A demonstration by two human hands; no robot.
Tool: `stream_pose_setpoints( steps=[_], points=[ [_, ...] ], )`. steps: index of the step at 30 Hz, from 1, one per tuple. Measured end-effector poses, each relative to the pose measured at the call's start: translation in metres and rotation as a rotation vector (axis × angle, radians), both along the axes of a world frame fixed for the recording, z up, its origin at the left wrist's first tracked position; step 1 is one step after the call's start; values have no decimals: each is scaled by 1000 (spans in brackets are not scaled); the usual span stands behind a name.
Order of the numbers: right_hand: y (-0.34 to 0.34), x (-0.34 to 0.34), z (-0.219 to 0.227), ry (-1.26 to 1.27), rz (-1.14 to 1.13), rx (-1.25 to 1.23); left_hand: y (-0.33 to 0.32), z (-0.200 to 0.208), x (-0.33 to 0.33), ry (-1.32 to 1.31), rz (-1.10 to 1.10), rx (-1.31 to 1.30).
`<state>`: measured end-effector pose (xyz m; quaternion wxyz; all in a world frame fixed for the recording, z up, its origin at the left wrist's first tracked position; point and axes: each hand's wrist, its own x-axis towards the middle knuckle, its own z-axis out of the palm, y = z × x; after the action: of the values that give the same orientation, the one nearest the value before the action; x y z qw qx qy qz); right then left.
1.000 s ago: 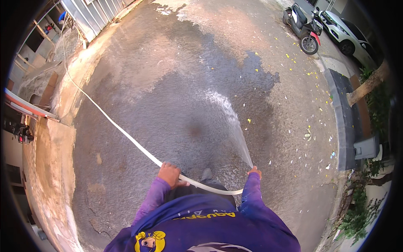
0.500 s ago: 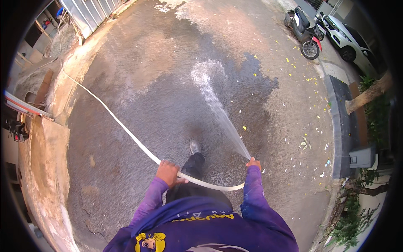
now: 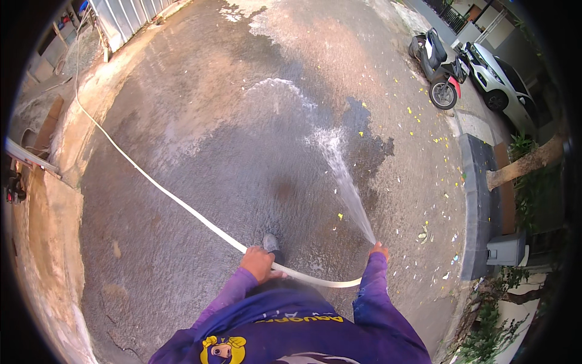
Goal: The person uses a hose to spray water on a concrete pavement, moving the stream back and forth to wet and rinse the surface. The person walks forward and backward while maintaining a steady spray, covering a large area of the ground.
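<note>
A long white hose [image 3: 182,205] runs from the far left across the road to my hands. My left hand [image 3: 259,265] is wrapped round it in front of my body. From there it sags in a curve to my right hand [image 3: 379,250], which is closed round the hose's end. A spray of water [image 3: 348,182] leaves that end and shoots forward and a little left, striking the wet pavement [image 3: 242,176]. The fingers of my right hand are partly hidden, and so is the hose tip. My shoe [image 3: 270,242] shows just beyond my left hand.
A scooter [image 3: 438,73] and a white car [image 3: 500,85] stand at the far right. A dark low planter wall [image 3: 476,200], a tree trunk [image 3: 527,161] and a grey box [image 3: 508,249] line the right side. Corrugated metal sheeting [image 3: 127,21] rises far left. Yellow petals and pale leaves litter the road.
The water's landing spot has shifted right, with an arc of splash trailing to its left. My right hand has moved slightly right in the picture. Both hands still grip the hose.
</note>
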<state>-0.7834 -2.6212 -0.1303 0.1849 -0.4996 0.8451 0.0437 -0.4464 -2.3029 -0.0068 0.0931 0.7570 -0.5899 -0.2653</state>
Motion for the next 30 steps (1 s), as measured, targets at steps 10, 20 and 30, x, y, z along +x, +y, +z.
stream_pose_setpoints(
  steps=[10, 20, 30],
  points=[
    [-87, 65, -5, 64, 393, -76, -41, 24, 32, 52, 72, -38],
    [-115, 12, 2, 138, 120, -60, -68, 19, 37, 111, 87, -58],
    [-117, 6, 33, 161, 45, -158, -78, 8, 34, 133, 74, -244]
  ],
)
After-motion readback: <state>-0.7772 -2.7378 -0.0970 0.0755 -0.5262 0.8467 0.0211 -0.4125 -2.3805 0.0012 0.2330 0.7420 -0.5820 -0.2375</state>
